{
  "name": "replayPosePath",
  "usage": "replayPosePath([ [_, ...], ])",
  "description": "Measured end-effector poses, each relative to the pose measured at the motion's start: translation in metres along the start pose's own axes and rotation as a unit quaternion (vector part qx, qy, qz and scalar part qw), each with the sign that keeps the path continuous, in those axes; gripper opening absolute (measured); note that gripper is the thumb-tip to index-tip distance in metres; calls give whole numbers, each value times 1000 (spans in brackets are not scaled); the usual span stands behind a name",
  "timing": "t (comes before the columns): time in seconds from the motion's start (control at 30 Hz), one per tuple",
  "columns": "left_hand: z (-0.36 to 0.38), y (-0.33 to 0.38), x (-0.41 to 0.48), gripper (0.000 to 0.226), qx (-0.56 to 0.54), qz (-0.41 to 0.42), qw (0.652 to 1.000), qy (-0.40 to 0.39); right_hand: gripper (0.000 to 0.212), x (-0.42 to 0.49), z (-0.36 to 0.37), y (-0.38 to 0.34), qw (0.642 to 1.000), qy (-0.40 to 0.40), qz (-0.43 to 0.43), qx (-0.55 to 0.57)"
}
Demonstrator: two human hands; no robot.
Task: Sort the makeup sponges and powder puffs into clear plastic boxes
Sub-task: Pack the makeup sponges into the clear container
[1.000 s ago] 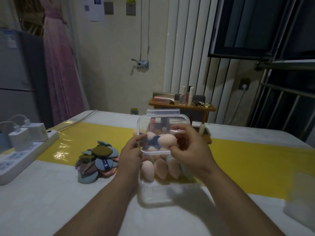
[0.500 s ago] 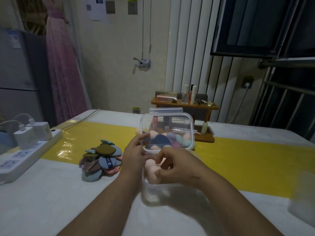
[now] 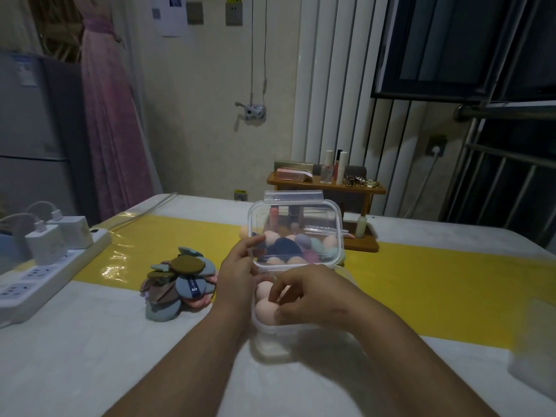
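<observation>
Inside box point(image 3: 272, 330), your right hand point(image 3: 311, 297) grips a sponge point(image 3: 264, 310); left hand point(image 3: 237, 273) pinches lid point(image 3: 301, 219) at 9 o'clock: pack it snugly.

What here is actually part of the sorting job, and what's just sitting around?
Part of the job: clear plastic box; its clear lid, pinched by the left hand; pink egg-shaped sponges inside, under the right hand; loose coloured sponges behind the lid; pile of flat round powder puffs.
Just lying about: white power strip with chargers; wooden shelf of cosmetics; pink hanging fabric.
</observation>
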State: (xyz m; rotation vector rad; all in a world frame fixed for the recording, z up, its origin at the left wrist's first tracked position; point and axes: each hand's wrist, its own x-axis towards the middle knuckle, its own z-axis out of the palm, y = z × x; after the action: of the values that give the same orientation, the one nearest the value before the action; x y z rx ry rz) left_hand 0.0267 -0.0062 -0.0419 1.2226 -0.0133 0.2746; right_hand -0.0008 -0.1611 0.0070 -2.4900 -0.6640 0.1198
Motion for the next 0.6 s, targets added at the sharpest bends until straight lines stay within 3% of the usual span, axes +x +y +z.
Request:
replayPosePath([
  [0.6, 7, 8, -4, 63, -35, -12, 999, 29, 14, 0, 1, -2, 1000, -9, 2, -10],
])
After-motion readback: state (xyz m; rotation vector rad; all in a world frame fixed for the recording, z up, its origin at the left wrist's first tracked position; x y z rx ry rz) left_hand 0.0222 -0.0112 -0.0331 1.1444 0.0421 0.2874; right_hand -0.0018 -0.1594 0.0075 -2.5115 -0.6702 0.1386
